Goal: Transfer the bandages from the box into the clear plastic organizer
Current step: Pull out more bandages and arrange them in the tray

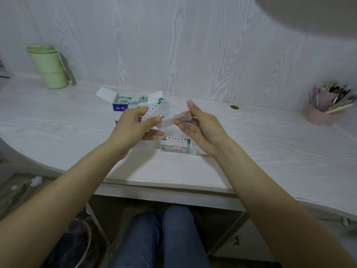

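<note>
A blue and white bandage box point(123, 106) stands open at the back of the desk, with several wrapped bandages inside. My left hand point(135, 125) holds a small stack of wrapped bandages point(155, 111) above the desk in front of the box. My right hand point(201, 128) pinches the end of one white bandage strip point(170, 121) that reaches across to the left hand's stack. Under my right hand lies the clear plastic organizer point(179, 147) on the desk, with printed bandages showing through it.
A green lidded cup point(49, 66) stands at the back left of the white desk point(251, 147). A pink holder full of pens point(328, 105) sits at the back right. A small brass disc point(234, 107) lies near the wall. My knees are under the desk's front edge.
</note>
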{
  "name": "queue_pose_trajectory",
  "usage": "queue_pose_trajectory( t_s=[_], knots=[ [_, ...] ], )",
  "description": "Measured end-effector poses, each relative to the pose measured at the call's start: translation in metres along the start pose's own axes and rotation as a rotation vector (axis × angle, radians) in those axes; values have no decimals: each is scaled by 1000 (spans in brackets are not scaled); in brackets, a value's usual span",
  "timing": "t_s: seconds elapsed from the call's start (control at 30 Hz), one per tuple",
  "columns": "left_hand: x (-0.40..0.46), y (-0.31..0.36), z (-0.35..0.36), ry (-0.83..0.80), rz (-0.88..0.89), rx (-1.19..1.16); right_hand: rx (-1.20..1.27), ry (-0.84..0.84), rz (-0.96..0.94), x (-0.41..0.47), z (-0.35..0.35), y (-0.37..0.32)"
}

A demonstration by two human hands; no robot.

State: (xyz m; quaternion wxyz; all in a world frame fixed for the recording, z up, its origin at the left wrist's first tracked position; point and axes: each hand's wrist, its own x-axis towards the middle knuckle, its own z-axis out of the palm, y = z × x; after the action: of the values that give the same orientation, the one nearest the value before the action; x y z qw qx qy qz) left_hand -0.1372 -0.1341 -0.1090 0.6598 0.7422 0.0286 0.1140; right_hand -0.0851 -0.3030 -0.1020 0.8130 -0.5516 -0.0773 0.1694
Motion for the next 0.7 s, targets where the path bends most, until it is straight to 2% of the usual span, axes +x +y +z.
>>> queue_pose_trajectory(
  t_s=[0.17, 0.4, 0.53, 0.7],
  knots=[
    [2, -3, -2, 27, 64, 69, -178, -14, -38, 3, 0, -2],
    [4, -6, -6, 52, 59, 59, -845, 110, -168, 10, -13, 8],
    [5, -8, -7, 49, 53, 38, -1060, 105, -195, 10, -15, 15],
    [4, -7, -7, 58, 66, 45, -1198, 35, -216, 8, -7, 18]
  ],
)
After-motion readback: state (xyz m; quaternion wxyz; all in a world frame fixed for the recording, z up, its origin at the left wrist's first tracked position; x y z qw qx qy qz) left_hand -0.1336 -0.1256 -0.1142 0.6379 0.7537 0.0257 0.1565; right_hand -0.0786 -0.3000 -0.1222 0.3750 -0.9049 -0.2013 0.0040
